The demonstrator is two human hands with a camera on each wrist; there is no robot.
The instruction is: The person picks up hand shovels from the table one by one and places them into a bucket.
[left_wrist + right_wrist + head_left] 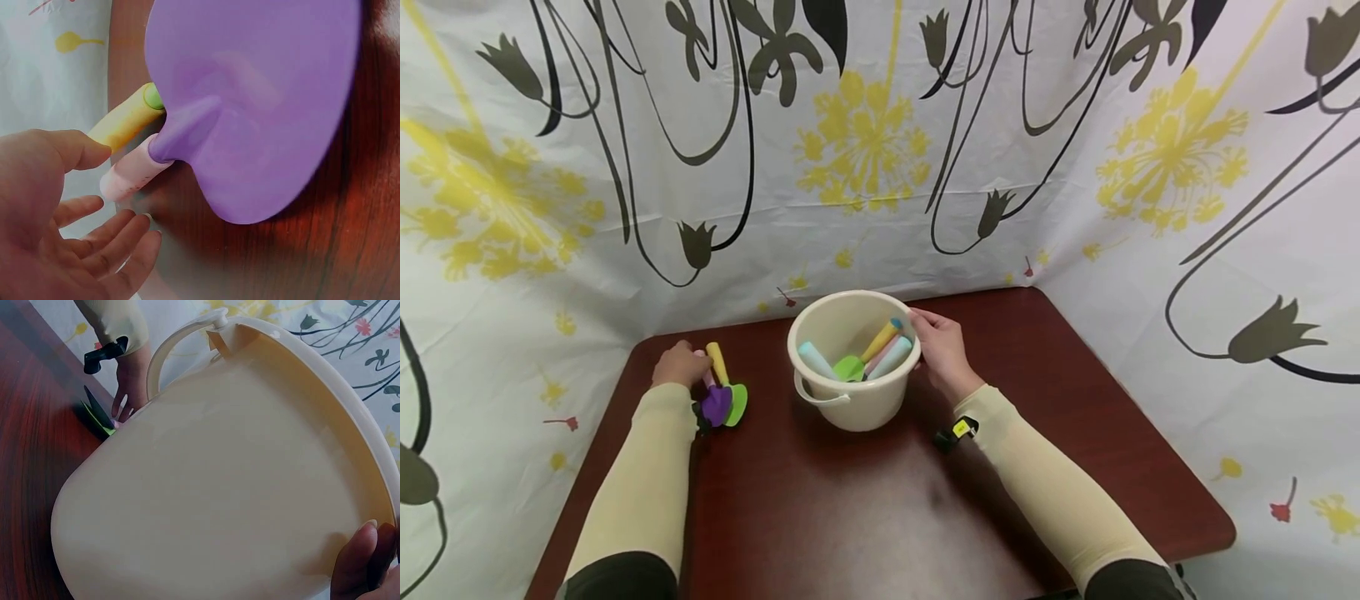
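Note:
My left hand (pixel 679 365) is at the table's left side, beside two small toy shovels lying together. One is a purple shovel (pixel 275 94) with a pink handle; the other is a green shovel (pixel 737 407) with a yellow handle. In the left wrist view the fingers are spread and loosely bent around the handle ends, without visibly closing on either. My right hand (pixel 943 354) grips the rim of a cream bucket (pixel 865 408) on its right side. Inside the bucket are several handles, light blue, yellow and pink, and a green blade (pixel 849 368).
The dark red wooden table (pixel 865 517) stands against walls hung with flower-printed sheeting (pixel 865 233). The bucket's handle (pixel 823 400) hangs down at its front left. A strap with a yellow-marked device (pixel 961 428) is on the right wrist.

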